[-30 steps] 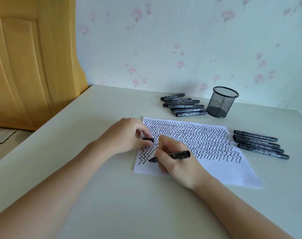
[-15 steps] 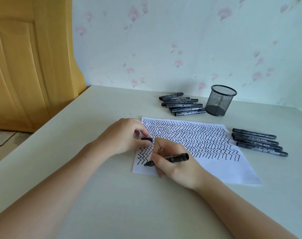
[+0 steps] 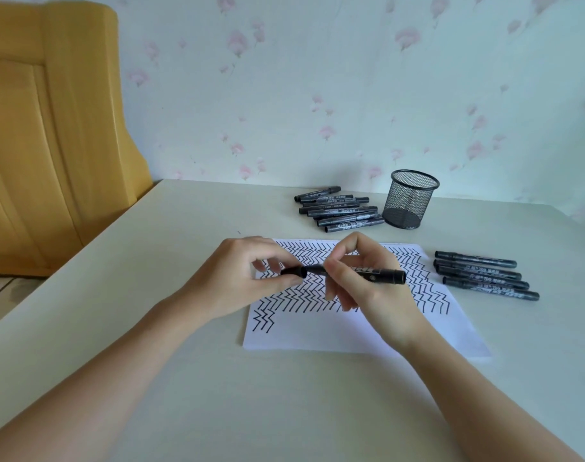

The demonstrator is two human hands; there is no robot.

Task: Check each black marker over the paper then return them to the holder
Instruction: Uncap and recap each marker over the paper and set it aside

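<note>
My right hand [image 3: 368, 288] holds a black marker [image 3: 374, 273] level above the white paper [image 3: 351, 331], which is covered in black zigzag lines. My left hand [image 3: 241, 278] pinches the marker's black cap [image 3: 293, 271] right at the marker's left tip, touching it. A black mesh holder [image 3: 409, 198] stands upright at the back of the table, and no marker shows above its rim. Several black markers [image 3: 339, 210] lie in a pile to its left. Another row of several black markers [image 3: 484, 275] lies to the right of the paper.
The pale table [image 3: 284, 411] meets a flowered wall at the back. Its left edge runs diagonally, with a yellow wooden door [image 3: 51, 128] and floor beyond it. My forearms stretch across the near part of the table.
My right hand lifted the marker off the paper and turned it level. My left hand brought the cap up to the marker's tip.
</note>
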